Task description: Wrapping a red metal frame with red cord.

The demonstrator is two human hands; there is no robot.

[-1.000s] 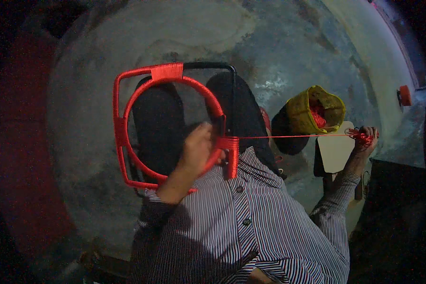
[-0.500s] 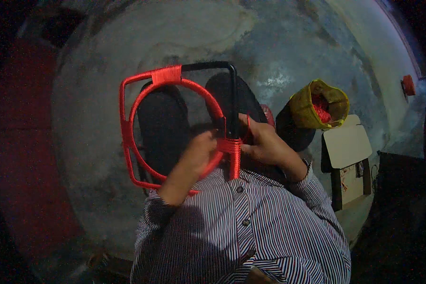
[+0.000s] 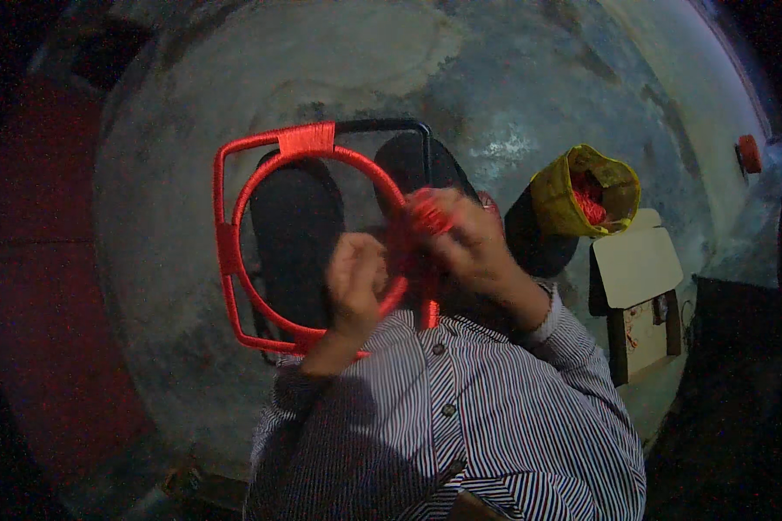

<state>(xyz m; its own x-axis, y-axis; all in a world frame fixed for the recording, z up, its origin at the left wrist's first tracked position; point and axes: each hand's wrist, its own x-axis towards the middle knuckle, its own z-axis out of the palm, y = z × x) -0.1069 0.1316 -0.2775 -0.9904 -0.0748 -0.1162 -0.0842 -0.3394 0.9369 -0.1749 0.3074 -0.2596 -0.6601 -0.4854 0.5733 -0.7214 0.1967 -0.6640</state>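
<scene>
Across my lap rests a metal frame [image 3: 221, 194] with a ring [image 3: 248, 193] inside it, both largely wrapped in red cord. A stretch of the frame's far edge and its right side is bare black. My right hand [image 3: 482, 243] grips a bundle of red cord [image 3: 430, 214] over the frame's right side; the bundle is smeared by motion. My left hand [image 3: 356, 276] is bent inside the ring near its lower right part. Its fingers are blurred, and whether they hold cord cannot be made out. The hands hide part of the wrapped joint between ring and frame.
A yellow bucket-like container [image 3: 558, 201] with red cord [image 3: 589, 201] inside stands to the right. Nearer me is an open cardboard box [image 3: 639, 265] with small scraps in it. A red roll-shaped object [image 3: 749, 154] is by the right wall. Concrete floor [image 3: 339, 52] lies beyond my knees.
My right hand has risen from beside the wrapped joint, and the red cord bundle now shows in it. My left hand has drawn back slightly left, away from the joint.
</scene>
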